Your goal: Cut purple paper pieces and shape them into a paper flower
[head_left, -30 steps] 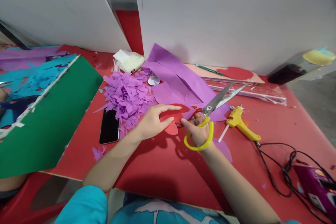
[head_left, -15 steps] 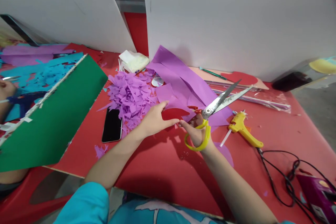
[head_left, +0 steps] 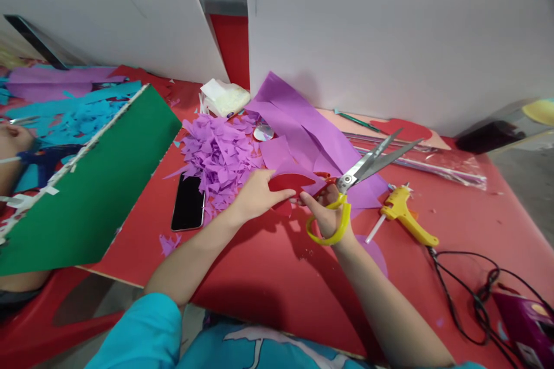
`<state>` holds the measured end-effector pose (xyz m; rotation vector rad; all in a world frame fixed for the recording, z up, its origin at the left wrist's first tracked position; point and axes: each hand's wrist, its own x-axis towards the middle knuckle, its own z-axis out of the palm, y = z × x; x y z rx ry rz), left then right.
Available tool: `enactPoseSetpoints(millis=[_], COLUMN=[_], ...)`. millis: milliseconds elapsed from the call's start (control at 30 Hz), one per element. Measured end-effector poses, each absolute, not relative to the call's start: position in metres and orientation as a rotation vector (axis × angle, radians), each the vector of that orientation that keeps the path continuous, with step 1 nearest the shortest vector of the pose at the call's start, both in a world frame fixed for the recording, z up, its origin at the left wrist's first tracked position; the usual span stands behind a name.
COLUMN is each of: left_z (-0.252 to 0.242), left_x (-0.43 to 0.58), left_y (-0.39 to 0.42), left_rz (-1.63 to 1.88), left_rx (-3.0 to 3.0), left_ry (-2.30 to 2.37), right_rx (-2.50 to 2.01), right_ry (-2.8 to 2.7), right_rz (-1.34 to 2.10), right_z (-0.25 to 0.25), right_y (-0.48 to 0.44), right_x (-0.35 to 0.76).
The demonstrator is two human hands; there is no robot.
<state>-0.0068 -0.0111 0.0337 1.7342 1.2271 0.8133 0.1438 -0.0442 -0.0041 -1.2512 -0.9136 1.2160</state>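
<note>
Head view: the left hand (head_left: 253, 196) pinches red paper (head_left: 291, 181) above the table (head_left: 259, 282), thumb in front, fingers hidden behind; more red shows than half a second ago. Rightward, the right hand's (head_left: 328, 216) curled fingers grip scissors (head_left: 347, 181) and apparently touch the paper; the scissors' long axis slants away, spread tips upper right.

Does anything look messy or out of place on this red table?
A few things. The phone lies partly under the heap of purple scraps, perhaps easily overlooked. The scissors in the right hand stand open, blades pointing away from the red paper. The black cord from the glue gun lies tangled.
</note>
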Motion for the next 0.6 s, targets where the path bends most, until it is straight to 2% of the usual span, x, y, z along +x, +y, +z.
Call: enactPoseSetpoints(millis=[600], left_z=[0.0338], left_x=[-0.0129], left_y=[-0.0086], left_rz=[0.796], left_rx=[1.627], left_ry=[1.227], right_rx=[-1.249], right_ry=[-1.041], right_rz=[1.102], right_z=[0.0025], right_y=[-0.0446], right_x=[0.1444])
